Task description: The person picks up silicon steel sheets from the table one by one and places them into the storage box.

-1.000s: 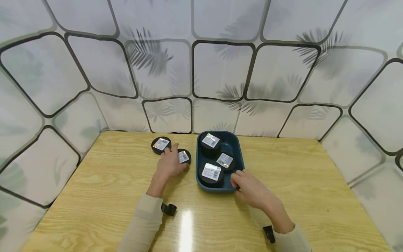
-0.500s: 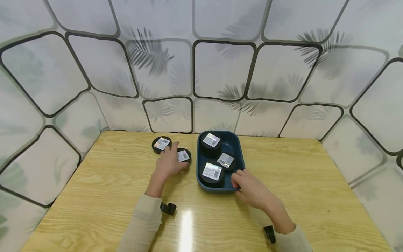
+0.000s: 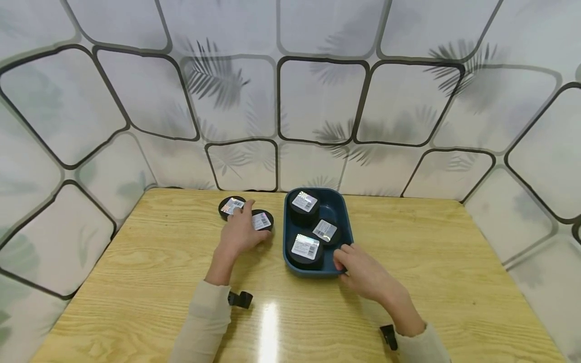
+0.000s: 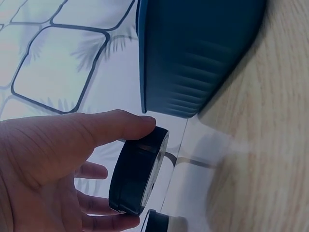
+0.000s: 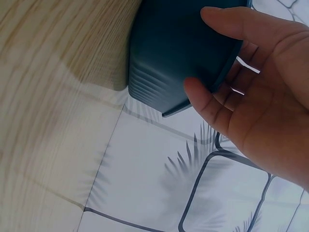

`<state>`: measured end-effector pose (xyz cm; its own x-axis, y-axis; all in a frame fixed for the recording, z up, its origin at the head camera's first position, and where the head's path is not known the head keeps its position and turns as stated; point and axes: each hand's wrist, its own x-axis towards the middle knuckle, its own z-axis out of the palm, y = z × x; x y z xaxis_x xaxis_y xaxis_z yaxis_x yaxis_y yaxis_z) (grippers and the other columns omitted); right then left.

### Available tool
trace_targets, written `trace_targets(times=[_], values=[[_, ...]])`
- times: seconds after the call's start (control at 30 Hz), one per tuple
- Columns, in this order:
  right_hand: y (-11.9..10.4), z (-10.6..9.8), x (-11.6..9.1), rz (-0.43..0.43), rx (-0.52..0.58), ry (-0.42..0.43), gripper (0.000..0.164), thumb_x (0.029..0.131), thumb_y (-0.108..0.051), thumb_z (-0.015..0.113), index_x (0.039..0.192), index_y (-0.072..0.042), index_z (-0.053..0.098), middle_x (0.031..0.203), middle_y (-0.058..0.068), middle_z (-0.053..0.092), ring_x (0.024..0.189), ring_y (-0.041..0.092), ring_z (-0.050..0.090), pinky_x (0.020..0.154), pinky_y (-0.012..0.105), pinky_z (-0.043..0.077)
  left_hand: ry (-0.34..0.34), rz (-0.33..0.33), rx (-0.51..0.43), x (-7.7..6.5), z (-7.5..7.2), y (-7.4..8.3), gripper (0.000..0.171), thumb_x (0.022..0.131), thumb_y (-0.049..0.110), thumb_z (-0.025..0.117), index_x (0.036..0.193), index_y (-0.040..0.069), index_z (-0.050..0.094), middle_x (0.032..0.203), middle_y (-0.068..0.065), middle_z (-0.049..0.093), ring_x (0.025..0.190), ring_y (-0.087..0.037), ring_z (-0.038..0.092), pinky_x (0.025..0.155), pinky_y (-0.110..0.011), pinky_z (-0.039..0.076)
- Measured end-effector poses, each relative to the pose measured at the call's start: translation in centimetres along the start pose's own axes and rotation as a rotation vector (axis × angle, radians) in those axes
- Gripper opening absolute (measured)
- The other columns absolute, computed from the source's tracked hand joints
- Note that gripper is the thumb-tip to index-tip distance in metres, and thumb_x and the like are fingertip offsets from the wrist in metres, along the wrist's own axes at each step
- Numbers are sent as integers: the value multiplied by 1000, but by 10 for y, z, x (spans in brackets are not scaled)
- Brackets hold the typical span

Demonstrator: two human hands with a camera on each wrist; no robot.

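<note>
In the head view, a flat round black container (image 3: 260, 221) with a white label lies between the thumb and fingers of my left hand (image 3: 239, 229). The left wrist view shows that container (image 4: 133, 174) pinched, tilted and a little off the tabletop. A second round black container (image 3: 232, 203) sits just behind, partly covered by my fingers. To the right stands a dark blue plastic bin (image 3: 333, 204) with three labelled black containers (image 3: 305, 247) inside. My right hand (image 3: 363, 272) grips the bin's near right corner, thumb and fingers on either side of the rim (image 5: 227, 72).
The wooden table (image 3: 436, 262) carries all of this. A patterned wall covering (image 3: 317, 101) rises at its back and both sides. Small black wrist mounts (image 3: 240, 299) sit by the cuffs of both sleeves.
My left hand has shifted slightly back and left with the pinched container, which has risen a little. The right hand and the bin have stayed in place.
</note>
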<state>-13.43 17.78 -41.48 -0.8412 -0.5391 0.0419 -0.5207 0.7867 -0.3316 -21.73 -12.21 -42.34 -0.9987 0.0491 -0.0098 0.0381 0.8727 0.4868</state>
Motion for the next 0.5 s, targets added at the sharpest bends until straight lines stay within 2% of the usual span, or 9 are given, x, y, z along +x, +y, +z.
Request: trace_targets(times=[0.27,0.5], values=[[1,1,1,-18,-12,3,35,79,3,76,79,-17,46,79,-6,40,76,13,36,67,27,34,31,7,-2,-3,-9,3,97,75,41,82,151,9,30,131,-32,46,113,-46,53,80,-57,50],[1,2,1,1,-6,-9,35,79,1,77,79,-18,47,80,-6,40,77,14,37,68,28,35,51,14,0,-7,-14,6,97,76,41,81,152,9,29,130,-31,47,113,-45,53,80,-57,51]])
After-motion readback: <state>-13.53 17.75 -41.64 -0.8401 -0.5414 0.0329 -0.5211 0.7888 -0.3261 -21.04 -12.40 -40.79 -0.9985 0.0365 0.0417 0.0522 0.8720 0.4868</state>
